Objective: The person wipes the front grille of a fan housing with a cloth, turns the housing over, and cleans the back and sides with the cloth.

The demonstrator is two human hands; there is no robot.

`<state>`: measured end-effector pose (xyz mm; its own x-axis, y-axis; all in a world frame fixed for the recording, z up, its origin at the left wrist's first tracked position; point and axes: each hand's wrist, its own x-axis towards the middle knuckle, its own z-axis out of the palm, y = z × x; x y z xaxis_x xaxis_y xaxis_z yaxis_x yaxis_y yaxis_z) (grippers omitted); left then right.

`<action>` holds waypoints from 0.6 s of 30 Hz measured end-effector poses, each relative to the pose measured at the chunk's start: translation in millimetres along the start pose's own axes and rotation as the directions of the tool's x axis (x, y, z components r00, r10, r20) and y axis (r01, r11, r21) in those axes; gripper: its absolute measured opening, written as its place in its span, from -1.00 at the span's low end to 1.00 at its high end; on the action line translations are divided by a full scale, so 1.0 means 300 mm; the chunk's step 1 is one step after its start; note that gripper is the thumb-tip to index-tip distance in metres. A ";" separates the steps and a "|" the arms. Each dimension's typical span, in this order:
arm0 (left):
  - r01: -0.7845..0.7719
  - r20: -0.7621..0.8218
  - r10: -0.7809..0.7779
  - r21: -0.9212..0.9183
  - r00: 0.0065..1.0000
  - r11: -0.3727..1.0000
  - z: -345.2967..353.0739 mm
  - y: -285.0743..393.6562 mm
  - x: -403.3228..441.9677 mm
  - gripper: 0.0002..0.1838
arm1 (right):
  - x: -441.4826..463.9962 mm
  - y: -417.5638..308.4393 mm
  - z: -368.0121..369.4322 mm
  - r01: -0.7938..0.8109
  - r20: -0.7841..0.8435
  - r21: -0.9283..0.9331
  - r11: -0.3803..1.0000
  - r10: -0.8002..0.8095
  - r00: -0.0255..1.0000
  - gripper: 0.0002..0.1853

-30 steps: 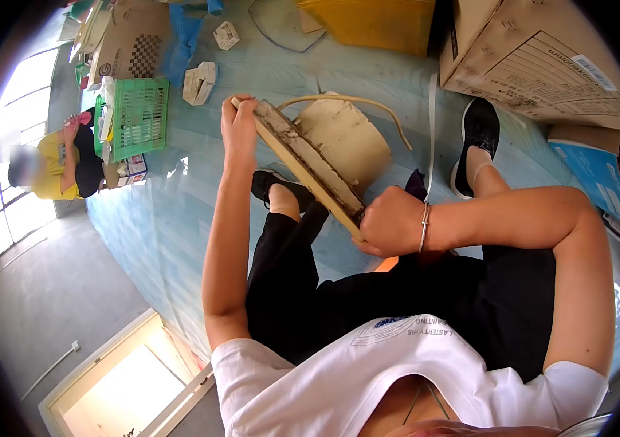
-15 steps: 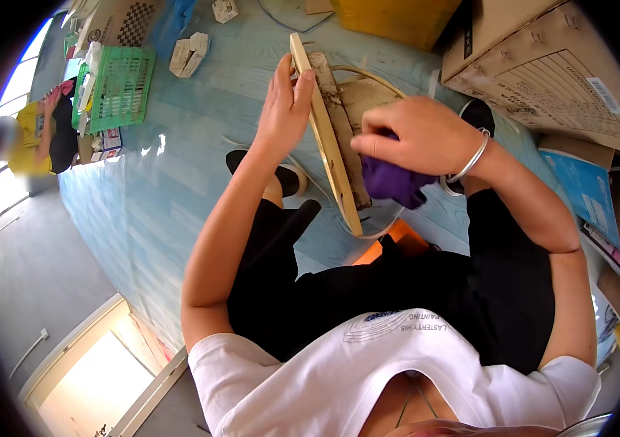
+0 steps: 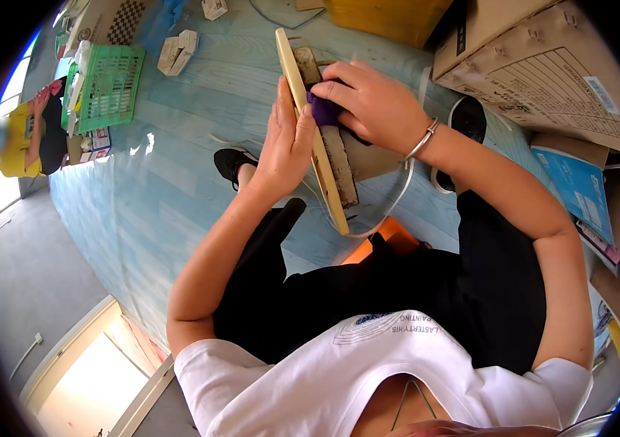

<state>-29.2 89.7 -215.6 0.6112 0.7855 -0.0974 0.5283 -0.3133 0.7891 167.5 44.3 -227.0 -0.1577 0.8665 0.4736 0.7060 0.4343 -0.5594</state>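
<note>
Blue-toned plank floor (image 3: 179, 182), daylight from far left; green crate (image 3: 117, 87) and a co-worker in yellow (image 3: 17, 149) at left, large carton (image 3: 543, 80) at right. Purple cloth (image 3: 322, 111) has shifted toward the far end of the grimy strip (image 3: 339, 167), baring its near stretch. Right hand (image 3: 379, 109) bunches cloth between thumb and curled fingers. Left hand (image 3: 283, 156): fingers straight, close together against the tilted pale board (image 3: 325, 175), thumb over its edge. Board stands between the feet.

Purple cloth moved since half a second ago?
Yes: the purple cloth, in the right hand, has shifted left and up the picture, closer to the green basket.
</note>
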 end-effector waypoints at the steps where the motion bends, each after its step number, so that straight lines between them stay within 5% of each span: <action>1: 0.004 0.026 -0.003 -0.027 1.000 1.000 -0.009 0.007 0.005 -0.21 | 0.032 0.004 -0.003 -0.008 -0.012 -0.075 0.997 0.007 1.000 -0.69; 5: 0.041 0.039 -0.041 0.017 0.998 0.999 -0.017 0.039 0.008 -0.21 | 0.207 0.120 0.017 -0.091 -0.019 -0.189 0.978 0.089 0.996 -0.69; 7: 0.003 0.051 -0.004 0.014 0.999 1.000 -0.023 0.027 0.018 -0.21 | 0.293 0.188 0.020 -0.091 -0.084 -0.425 0.901 0.060 0.995 -0.77; 10: -0.021 0.041 0.018 0.091 0.999 0.996 -0.023 0.026 0.017 -0.20 | 0.354 0.212 -0.007 -0.245 -0.270 -0.305 0.920 0.164 0.949 -0.82; 11: -0.020 0.041 0.017 0.088 0.999 0.996 -0.025 0.025 0.015 -0.20 | 0.340 0.211 -0.021 -0.166 -0.318 -0.248 0.954 0.082 0.945 -0.82; 14: 0.016 0.045 -0.020 0.093 0.999 0.996 -0.022 0.037 0.014 -0.19 | 0.283 0.172 -0.031 0.005 -0.288 -0.188 0.982 -0.060 0.956 -0.81; 18: -0.043 0.006 0.042 0.108 0.999 0.993 -0.017 0.018 0.012 -0.18 | 0.170 0.149 0.016 0.045 -0.111 -0.148 0.988 -0.061 0.992 -0.65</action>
<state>-27.1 93.7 -208.6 0.6368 0.7680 -0.0677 0.5623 -0.4026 0.7223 187.8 109.0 -231.2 -0.1231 0.8054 0.5798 0.7928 0.4313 -0.4307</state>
